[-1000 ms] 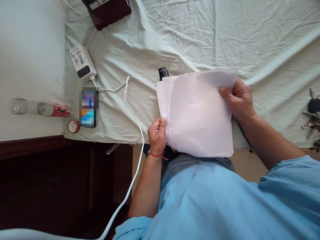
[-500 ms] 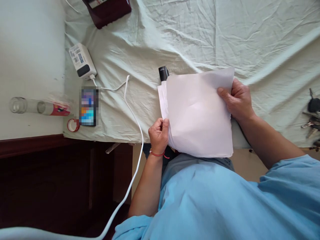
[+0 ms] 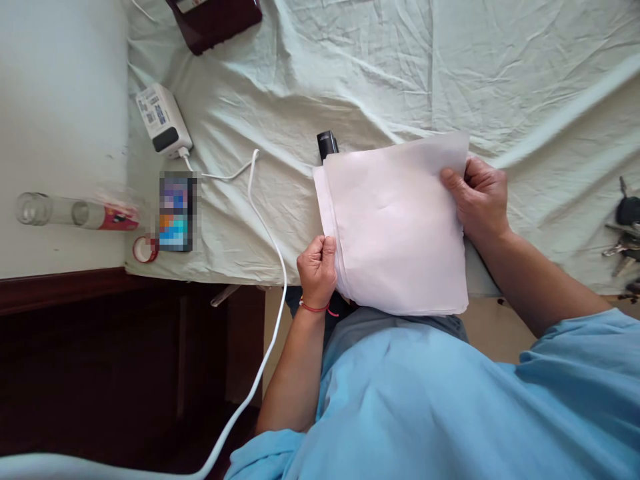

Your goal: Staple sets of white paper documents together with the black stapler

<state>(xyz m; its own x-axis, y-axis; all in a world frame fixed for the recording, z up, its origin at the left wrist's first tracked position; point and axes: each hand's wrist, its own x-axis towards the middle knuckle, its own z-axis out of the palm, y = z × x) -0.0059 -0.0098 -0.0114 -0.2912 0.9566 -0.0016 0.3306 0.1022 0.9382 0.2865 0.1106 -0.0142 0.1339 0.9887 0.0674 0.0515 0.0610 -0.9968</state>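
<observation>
A stack of white paper sheets (image 3: 395,233) is held between my two hands, over the table's front edge and close to my body. My left hand (image 3: 318,267) pinches the left edge of the stack, thumb on top. The far right part of the paper is gripped by my right hand (image 3: 477,197), its thumb lying on the top sheet and the other fingers behind. At the left the sheets are fanned, so lower edges show. Partly covered by the paper's far edge is a small black object (image 3: 327,145).
The table has a wrinkled pale green cloth (image 3: 380,73). On the left are a white device (image 3: 164,120) with a white cable (image 3: 273,233), a blurred phone (image 3: 176,213), a red tape roll (image 3: 145,249) and a glass bottle (image 3: 75,212). Keys (image 3: 625,233) lie far right; a dark red box (image 3: 220,23) stands at the back.
The top sheet has shifted left over the sheets below, covering more of their left edges. My right hand has moved slightly right; my left hand keeps its pinch.
</observation>
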